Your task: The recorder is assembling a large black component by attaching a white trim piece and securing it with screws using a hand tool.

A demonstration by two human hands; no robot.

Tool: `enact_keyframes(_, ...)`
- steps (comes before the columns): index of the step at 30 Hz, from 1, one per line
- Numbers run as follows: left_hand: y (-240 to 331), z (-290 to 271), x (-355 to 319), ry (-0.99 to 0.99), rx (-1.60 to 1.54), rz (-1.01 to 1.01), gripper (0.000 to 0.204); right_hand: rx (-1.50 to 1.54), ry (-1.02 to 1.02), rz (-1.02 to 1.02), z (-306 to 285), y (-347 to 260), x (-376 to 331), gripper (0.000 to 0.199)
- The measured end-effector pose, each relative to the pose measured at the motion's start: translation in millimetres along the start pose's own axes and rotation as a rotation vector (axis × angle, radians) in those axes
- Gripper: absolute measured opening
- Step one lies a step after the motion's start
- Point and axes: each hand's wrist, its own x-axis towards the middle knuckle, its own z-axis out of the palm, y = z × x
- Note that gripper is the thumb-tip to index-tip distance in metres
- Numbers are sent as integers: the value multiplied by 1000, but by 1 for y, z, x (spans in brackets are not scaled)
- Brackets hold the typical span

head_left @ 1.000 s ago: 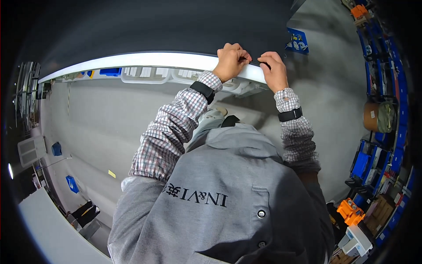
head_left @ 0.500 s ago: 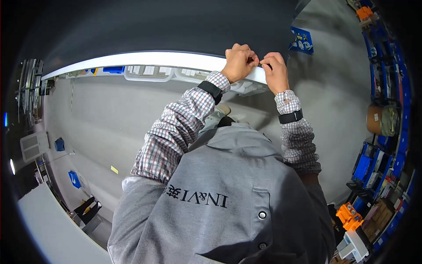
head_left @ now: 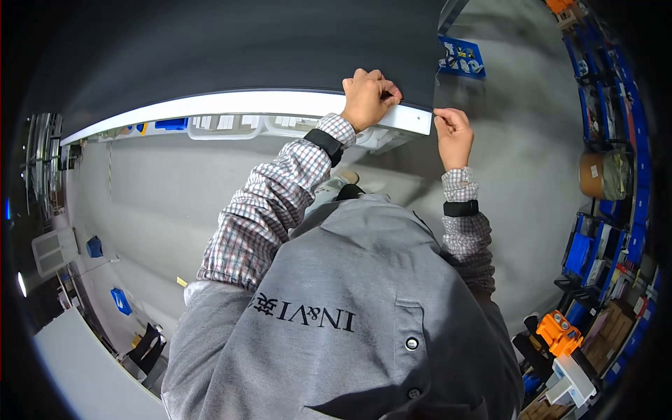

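My left hand (head_left: 369, 100) rests at the front edge of a dark-topped table (head_left: 245, 49), close to its right corner. Its thumb and fingertips are pinched together over the table's dark rim, just above the white front edge (head_left: 301, 103). Just off the corner, my right hand (head_left: 456, 138) is also closed, thumb against the fingers. Whatever either pinch holds is too small or hidden to make out. A thin dark line runs along the rim between the two hands. Both wrists wear black bands over checked sleeves.
Clear bins (head_left: 227, 127) with white contents sit under the table edge. A blue tray (head_left: 462, 58) of small parts stands beyond the right corner. Shelves of blue bins (head_left: 580, 253) line the right side, with an orange device (head_left: 558, 334) nearby. A white surface (head_left: 87, 367) lies at lower left.
My hands, which were together at the corner, are now apart. The right hand has moved right and down, off the corner; the left has stayed near the edge. The view has shifted slightly.
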Motion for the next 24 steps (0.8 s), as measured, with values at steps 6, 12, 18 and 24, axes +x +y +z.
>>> enact_keyframes(6, 10, 18, 3, 10, -42, 21, 3, -144, -4, -74, 10, -8, 6, 15)
enact_keyframes(12, 12, 15, 5, -2, -45, 31, 4, -271, -27, -156, 14, -16, 14, 9)
enact_keyframes(18, 11, 18, 2, 44, -73, 63, 5, -225, -83, -242, 8, -32, 16, 9)
enact_keyframes(24, 16, 17, 2, 39, -46, 57, 6, -177, -67, -4, 3, -16, 26, 7)
